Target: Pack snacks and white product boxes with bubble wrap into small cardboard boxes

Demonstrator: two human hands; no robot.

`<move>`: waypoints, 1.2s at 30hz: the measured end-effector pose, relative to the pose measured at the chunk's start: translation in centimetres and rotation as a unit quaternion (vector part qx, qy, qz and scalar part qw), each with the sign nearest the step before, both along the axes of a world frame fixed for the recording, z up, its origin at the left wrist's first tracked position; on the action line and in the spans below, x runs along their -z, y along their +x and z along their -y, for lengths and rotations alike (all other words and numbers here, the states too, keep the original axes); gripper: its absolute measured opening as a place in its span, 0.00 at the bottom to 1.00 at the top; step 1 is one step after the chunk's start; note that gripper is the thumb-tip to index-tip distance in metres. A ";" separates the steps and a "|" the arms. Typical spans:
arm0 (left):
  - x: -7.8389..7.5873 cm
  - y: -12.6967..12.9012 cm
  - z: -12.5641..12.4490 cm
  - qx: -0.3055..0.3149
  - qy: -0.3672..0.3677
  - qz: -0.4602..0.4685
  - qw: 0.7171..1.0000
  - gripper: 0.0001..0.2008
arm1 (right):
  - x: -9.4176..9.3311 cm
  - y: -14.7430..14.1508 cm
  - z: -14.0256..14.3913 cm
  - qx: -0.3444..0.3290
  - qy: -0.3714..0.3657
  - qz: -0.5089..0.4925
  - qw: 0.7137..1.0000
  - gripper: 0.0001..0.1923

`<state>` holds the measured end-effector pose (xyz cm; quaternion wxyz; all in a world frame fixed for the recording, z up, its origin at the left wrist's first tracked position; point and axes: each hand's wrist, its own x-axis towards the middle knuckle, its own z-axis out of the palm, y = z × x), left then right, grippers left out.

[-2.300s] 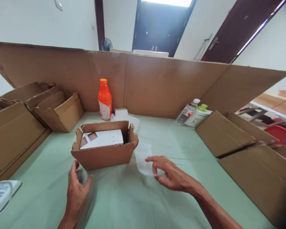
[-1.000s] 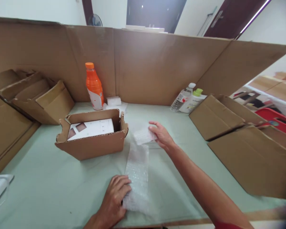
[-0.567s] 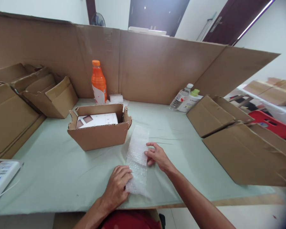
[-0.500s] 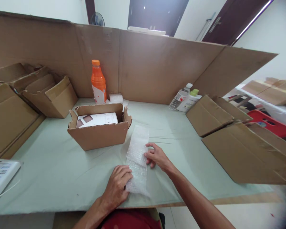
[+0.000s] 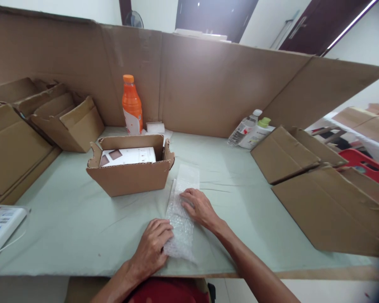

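A strip of clear bubble wrap [image 5: 180, 229] lies lengthwise on the table in front of me, its far part in overlapping layers. My left hand [image 5: 153, 244] is closed at its near left edge, fingers bent over the plastic and the thumb mostly hidden. My right hand [image 5: 200, 208] lies across the middle of the strip, fingers bent together and pressing on the layers, thumb below them. Just left of the strip's far end stands an open cardboard box [image 5: 134, 179] holding a white printed box [image 5: 129, 155].
An orange bottle [image 5: 132, 107] stands against the cardboard screen [image 5: 208, 80]. A clear bottle [image 5: 244, 128] and a white bottle with green cap [image 5: 255, 134] lean at the back right. Cardboard boxes [image 5: 293, 202] flank both sides. A white device [image 5: 6, 227] sits at the left.
My right hand has moved left from the strip's right edge onto its middle. A fold now shows along the left side of the wrap. My left hand stays at the near left edge.
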<state>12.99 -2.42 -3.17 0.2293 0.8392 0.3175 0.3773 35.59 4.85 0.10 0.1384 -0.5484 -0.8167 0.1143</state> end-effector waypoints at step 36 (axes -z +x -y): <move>-0.2 -0.1 -0.1 -0.003 -0.040 0.024 0.999 0.15 | -4.1 -2.3 3.2 -0.055 0.110 0.126 0.984 0.13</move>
